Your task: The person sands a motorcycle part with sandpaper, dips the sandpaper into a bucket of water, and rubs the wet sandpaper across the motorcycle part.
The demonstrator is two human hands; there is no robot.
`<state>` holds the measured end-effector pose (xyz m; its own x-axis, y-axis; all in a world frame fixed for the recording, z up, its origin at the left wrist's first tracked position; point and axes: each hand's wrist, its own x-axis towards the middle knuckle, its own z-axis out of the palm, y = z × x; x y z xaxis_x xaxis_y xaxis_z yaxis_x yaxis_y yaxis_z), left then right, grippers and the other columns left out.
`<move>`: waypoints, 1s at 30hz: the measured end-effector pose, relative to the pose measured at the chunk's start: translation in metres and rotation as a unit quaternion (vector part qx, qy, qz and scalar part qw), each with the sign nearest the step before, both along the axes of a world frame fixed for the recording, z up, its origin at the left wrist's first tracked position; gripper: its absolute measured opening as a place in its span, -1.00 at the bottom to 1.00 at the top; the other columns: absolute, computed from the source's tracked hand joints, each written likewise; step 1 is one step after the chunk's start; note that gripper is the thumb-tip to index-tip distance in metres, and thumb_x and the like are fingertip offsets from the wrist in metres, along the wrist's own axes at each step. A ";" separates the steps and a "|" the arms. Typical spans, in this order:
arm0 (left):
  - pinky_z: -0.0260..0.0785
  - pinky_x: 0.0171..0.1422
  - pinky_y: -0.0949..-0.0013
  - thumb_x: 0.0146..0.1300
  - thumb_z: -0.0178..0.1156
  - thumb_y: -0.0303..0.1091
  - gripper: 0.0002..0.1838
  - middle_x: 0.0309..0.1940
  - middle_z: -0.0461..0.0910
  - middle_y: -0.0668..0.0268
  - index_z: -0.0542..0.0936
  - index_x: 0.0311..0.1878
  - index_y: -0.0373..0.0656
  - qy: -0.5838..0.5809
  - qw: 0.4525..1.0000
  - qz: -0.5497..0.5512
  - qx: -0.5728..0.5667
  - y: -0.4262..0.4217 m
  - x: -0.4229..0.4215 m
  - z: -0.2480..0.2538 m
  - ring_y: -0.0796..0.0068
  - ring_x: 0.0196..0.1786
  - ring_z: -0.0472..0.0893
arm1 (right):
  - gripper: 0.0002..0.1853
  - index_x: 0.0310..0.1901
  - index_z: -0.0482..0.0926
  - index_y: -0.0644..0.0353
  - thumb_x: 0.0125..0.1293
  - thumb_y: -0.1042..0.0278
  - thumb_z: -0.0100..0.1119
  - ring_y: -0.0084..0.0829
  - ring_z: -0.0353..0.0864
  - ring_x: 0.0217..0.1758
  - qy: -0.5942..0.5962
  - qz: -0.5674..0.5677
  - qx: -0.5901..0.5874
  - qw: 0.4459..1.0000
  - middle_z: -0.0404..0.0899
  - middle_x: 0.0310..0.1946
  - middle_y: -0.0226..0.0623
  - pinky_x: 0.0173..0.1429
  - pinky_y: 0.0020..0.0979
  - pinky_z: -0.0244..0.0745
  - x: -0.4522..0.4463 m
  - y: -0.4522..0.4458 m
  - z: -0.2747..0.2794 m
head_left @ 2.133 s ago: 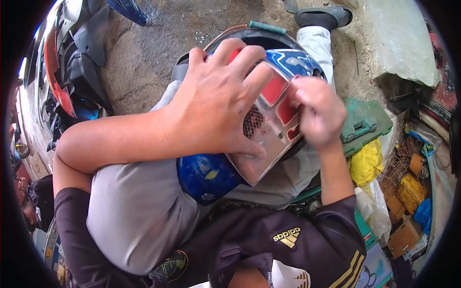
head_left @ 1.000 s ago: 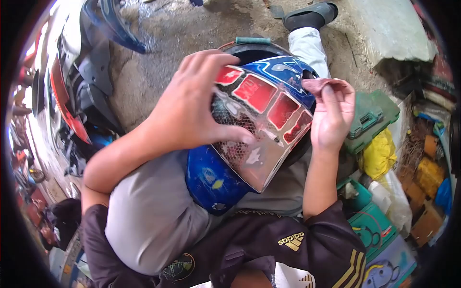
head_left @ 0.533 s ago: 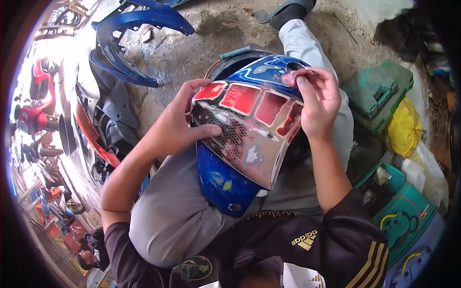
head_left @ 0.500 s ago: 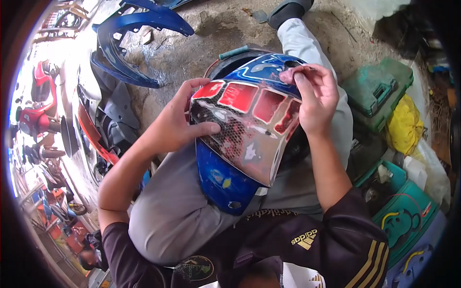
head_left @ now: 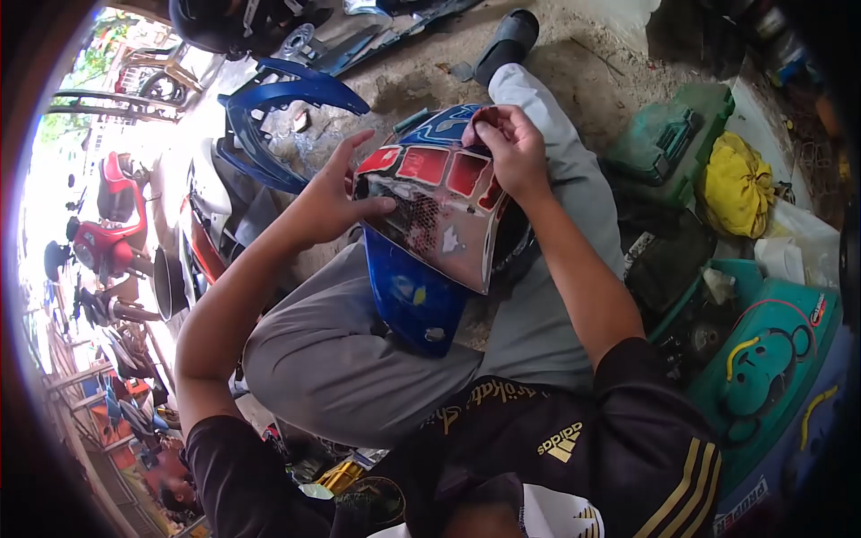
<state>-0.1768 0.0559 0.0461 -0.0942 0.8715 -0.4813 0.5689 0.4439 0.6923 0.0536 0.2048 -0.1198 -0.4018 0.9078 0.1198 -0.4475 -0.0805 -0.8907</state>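
A curved motorcycle body panel rests over my legs, with red blocks, a mesh pattern, worn beige patches and a blue far end. Its lower blue part hangs toward me. My left hand supports the panel's left edge, thumb on the top face and one finger lifted off; the other fingers are partly hidden. At the far right corner, my right hand pinches a small pinkish folded piece of sandpaper against the blue painted surface.
A blue curved fairing piece lies on the concrete floor ahead. To the right are a green tool case, a yellow cloth bundle and a teal box. A red motorcycle stands at the left.
The view has shifted, so the panel and hands appear further up and left. My left fingers have lifted from the panel's far edge. My right hand still holds the sandpaper on the blue end.
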 end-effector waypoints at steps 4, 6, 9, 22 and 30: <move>0.40 0.64 0.09 0.31 0.65 -0.18 0.08 0.44 0.64 0.02 0.20 0.79 0.04 -0.020 0.999 -0.025 -0.010 0.005 -0.001 -0.008 0.17 0.53 0.58 | -0.88 0.06 0.71 0.30 0.57 0.58 0.31 -0.53 0.80 0.03 -0.097 0.061 0.025 0.993 0.83 -0.04 -0.29 0.24 -0.41 0.71 0.007 -0.005 0.011; 0.39 0.64 0.09 0.33 0.64 -0.17 -0.02 0.46 0.62 0.07 0.32 0.73 0.01 -0.001 0.999 -0.037 0.007 0.009 -0.002 -0.021 0.19 0.52 0.58 | -0.87 0.06 0.71 0.30 0.56 0.58 0.32 -0.53 0.81 0.04 -0.038 0.086 -0.011 0.996 0.84 -0.04 -0.30 0.24 -0.40 0.71 0.008 -0.003 -0.001; 0.35 0.67 0.02 0.35 0.60 -0.04 -0.22 0.43 0.62 0.04 0.56 0.57 -0.04 0.105 0.987 -0.045 0.117 0.014 0.002 -0.034 0.08 0.53 0.57 | -0.85 0.07 0.74 0.30 0.54 0.55 0.38 -0.51 0.82 0.05 -0.027 0.106 -0.023 0.994 0.85 -0.03 -0.29 0.22 -0.40 0.72 0.014 0.000 -0.014; 0.24 0.73 -0.03 0.45 0.47 -0.15 -0.70 0.41 0.64 0.08 0.86 0.13 -0.04 0.170 0.939 -0.120 0.276 0.033 0.020 -0.035 0.01 0.62 0.46 | -0.83 0.07 0.77 0.29 0.51 0.52 0.44 -0.49 0.85 0.01 -0.033 0.134 -0.004 0.990 0.88 -0.05 -0.26 0.18 -0.40 0.74 0.008 -0.010 0.062; 0.26 0.72 0.01 0.40 0.53 -0.19 -0.75 0.39 0.66 0.16 0.85 0.04 -0.08 0.150 0.939 -0.112 0.287 0.030 0.026 -0.012 0.05 0.59 0.49 | -0.73 0.16 0.72 0.32 0.51 0.46 0.48 -0.53 0.80 0.04 -0.015 0.150 0.015 0.988 0.85 -0.03 -0.29 0.23 -0.42 0.67 0.003 -0.010 0.083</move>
<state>-0.1511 0.0859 0.0338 0.0664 0.9934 0.0933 0.8110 -0.1082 0.5749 0.0571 0.1951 -0.0371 -0.6557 0.7438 0.1294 -0.3811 -0.1781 -0.9072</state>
